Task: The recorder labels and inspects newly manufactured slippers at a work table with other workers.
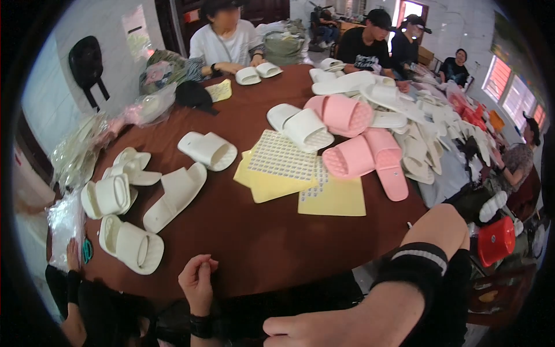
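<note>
Left hand: the left hand (198, 281) is at the near edge of the brown surface (254, 243), fingers pinched shut on nothing I can make out.
Right hand: the right hand (324, 329) is below that edge, loosely curled (empty, apparently).
Nearest thing: a white slipper (132, 244) lies left of the left hand.
Beyond: yellow sticker sheets (289, 173) and pink slippers (361, 144).

white slippers (173, 196) and yellow sticker sheets (277, 168) on brown table (254, 243).

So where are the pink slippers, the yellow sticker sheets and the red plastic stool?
pink slippers (370, 151): head view, on the strap of the front pink slipper.
yellow sticker sheets (332, 199): head view, on the bare yellow part of the right sheet.
red plastic stool (495, 240): head view, on its seat.
</note>
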The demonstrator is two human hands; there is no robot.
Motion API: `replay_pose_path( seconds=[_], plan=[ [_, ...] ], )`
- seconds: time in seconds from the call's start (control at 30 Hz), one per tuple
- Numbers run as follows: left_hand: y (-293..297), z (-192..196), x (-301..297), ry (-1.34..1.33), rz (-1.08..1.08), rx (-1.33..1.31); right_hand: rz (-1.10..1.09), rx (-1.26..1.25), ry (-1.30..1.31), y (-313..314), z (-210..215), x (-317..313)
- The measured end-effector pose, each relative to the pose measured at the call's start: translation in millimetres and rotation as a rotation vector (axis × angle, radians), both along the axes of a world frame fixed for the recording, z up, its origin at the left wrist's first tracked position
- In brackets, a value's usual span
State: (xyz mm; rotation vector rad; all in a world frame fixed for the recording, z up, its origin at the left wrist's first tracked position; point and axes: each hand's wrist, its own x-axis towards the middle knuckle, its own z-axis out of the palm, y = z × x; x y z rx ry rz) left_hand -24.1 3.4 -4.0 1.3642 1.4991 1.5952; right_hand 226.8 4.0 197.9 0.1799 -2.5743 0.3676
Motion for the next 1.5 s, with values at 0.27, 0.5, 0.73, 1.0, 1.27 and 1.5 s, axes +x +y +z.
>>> replay_pose_path(
  seconds=[0.27,0.5,0.73,1.0,1.27,1.5],
  plan=[
    [-1,1,0,-0.053,-0.030,-0.011,-0.012,-0.143,-0.223,-6,9,0],
    [1,2,-1,0.007,-0.056,-0.033,-0.093,0.020,-0.310,-11,21,16],
    [10,19,-3,-0.120,-0.078,-0.141,-0.205,0.060,-0.061,-4,15,34],
    [78,57,-28,0.286,0.079,0.128,-0.242,-0.092,0.015,65,-18,34],
    [157,39,-81,-0.015,0.162,-0.272,-0.232,-0.946,0.175,151,-82,5],
    [164,29,-73,-0.212,0.168,-0.143,-0.297,-1.233,0.118,177,-124,3]
  ],
)
